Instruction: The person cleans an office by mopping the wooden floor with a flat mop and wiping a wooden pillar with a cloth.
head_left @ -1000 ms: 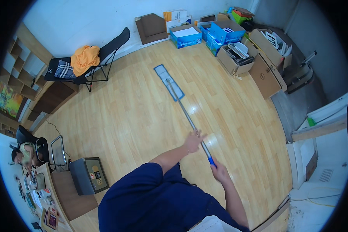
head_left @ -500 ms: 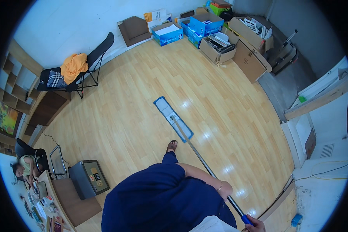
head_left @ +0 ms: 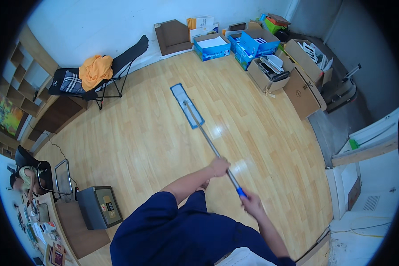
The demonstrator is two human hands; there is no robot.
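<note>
Okay, flat mop head is farther out again, probably mid-push. Left hand grips the pole, right hand the blue handle.

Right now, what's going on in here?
A person in navy holds a long silver metal mop pole, left hand partway along it, right hand at its blue grip. The flat, blue-edged grey mop head rests on the pale wood-look floor. Off to the left, a black folding lounger bears an orange cloth.
</note>
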